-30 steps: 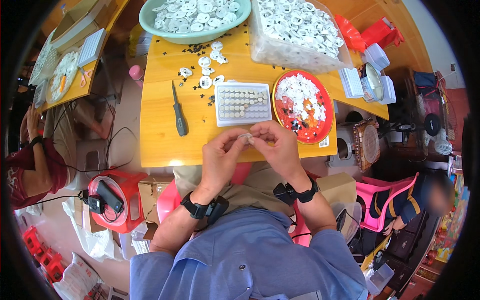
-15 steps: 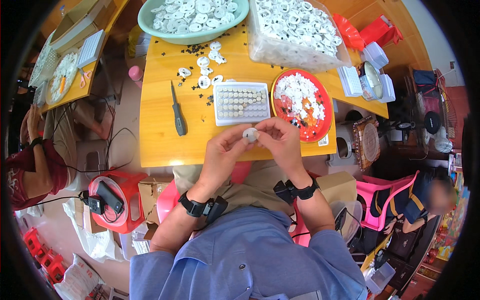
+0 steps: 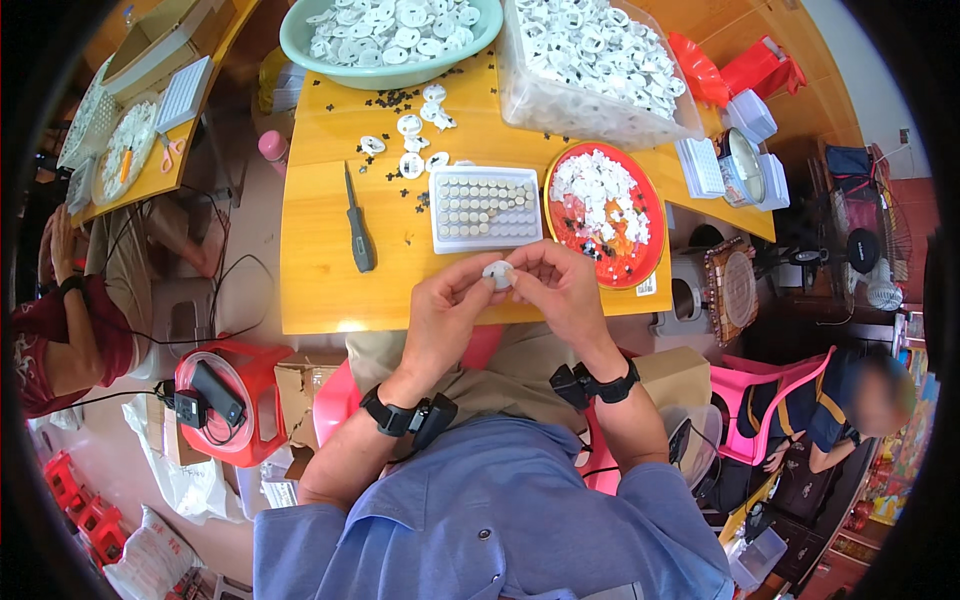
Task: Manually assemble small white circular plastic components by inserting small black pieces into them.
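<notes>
Both of my hands meet over the near edge of the yellow wooden table. My left hand and my right hand pinch one small round white plastic part between their fingertips. Just beyond it lies a white rectangular tray filled with rows of small round pieces. A red round plate heaped with white parts sits to the right of the tray.
A dark-handled tool lies left of the tray, among loose white discs and small black bits. A green bowl and a clear tub of white parts stand at the back. Other people sit at left and lower right.
The white part has come into view between my fingertips and my hands have turned slightly around it. Nothing else has moved.
</notes>
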The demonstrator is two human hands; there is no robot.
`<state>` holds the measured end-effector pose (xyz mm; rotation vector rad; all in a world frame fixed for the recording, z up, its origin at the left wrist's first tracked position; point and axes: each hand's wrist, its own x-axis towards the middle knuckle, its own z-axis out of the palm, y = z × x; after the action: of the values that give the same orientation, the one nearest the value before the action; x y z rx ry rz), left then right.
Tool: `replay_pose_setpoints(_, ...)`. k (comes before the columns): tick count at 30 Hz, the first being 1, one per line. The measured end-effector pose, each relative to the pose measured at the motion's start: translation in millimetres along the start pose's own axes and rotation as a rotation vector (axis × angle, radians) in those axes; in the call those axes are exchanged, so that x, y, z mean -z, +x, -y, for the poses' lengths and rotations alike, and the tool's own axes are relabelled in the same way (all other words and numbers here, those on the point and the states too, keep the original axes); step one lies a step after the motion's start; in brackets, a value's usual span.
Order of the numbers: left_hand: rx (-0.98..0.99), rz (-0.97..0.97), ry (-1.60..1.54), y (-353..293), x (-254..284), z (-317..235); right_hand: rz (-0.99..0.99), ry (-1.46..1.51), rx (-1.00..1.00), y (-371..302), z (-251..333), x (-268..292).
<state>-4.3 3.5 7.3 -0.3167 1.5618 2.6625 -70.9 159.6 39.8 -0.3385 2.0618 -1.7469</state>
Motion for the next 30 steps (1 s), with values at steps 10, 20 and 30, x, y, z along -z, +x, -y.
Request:
replay_pose_setpoints(10,-0.074,0.008,0.086,-3,3,3,-0.07,-0.138,0.185,-6,-4,-1)
replay_pose_setpoints(20,-0.001,-0.016,-0.18,2,3,-1,-0.149,-0.352,0.34,-4,7,-1)
replay_pose_setpoints(30,-0.254,-0.115,0.234,-7,-1,4,-0.13,-0.251,0.269,-7,2,-3)
